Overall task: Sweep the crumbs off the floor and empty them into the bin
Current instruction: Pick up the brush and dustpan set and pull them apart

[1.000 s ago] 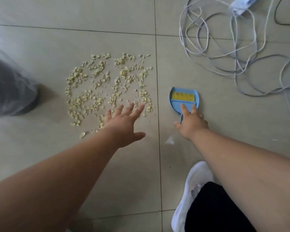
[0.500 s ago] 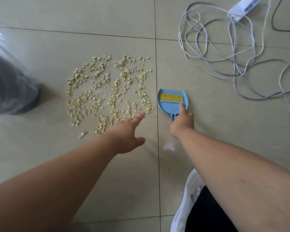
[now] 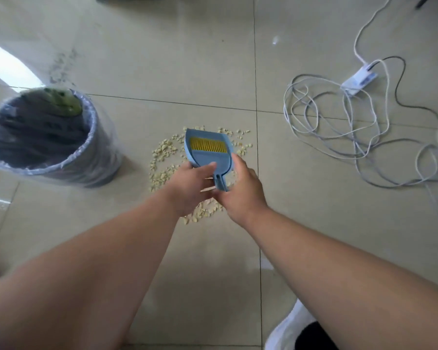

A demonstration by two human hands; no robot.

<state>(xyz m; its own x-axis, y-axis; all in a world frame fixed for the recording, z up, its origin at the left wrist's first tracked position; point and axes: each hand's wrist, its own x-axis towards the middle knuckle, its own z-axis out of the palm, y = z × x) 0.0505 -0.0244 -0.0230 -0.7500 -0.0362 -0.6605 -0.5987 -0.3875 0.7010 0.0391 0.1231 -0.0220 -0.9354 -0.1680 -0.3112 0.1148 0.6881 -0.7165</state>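
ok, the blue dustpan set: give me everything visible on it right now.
The small light-blue plastic dustpan carries a brush with yellow bristles nested in its tray, and a short forked handle points toward the person. It is held up over the pale yellow crumbs on the tiled floor, open edge away from the camera. The left hand grips its left side with the thumb on top; the right hand holds the right edge and handle.

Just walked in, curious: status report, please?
Both hands, left and right, hold the dustpan above the crumbs. Nothing swept yet. Bin left; cable right, clear.
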